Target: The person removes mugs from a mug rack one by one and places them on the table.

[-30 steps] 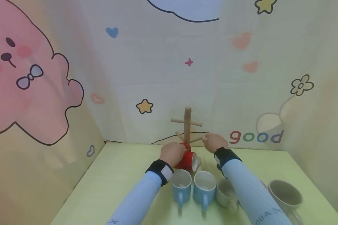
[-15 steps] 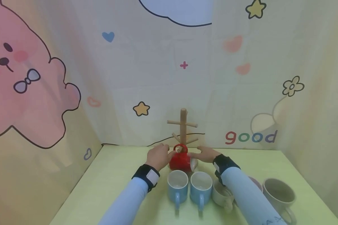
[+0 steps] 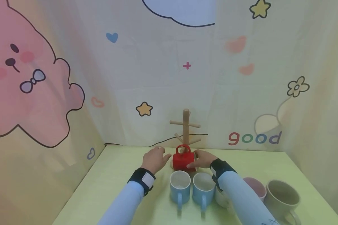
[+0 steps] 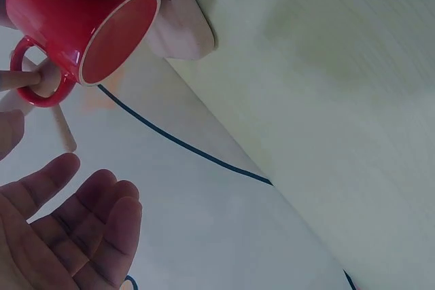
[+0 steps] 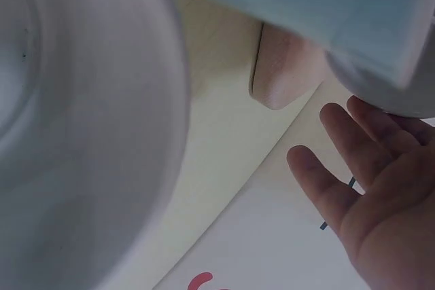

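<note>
A red mug [image 3: 181, 161] lies sideways at the wooden mug stand [image 3: 186, 129], its handle [image 3: 183, 146] upward. In the left wrist view, a peg [image 4: 17, 79] passes through the handle. My right hand [image 3: 205, 159] holds the mug's right end, thumb across the front. In the right wrist view, the fingers of the right hand [image 5: 387, 188] reach to a pale rounded edge at the right. To the left of the mug, my left hand [image 3: 154, 160] is apart from it, palm and fingers opened out in the left wrist view.
Two light blue mugs [image 3: 180, 190] stand in front of the red one, handles toward me. A pale mug [image 3: 221, 200] is partly covered by my right sleeve. Further right are a pink-lined mug [image 3: 254, 187] and a large grey mug [image 3: 283, 195]. A printed cloth hangs behind.
My left hand has let go of the red mug's handle and moved left. The right hand has come down from the peg onto the mug's right end.
</note>
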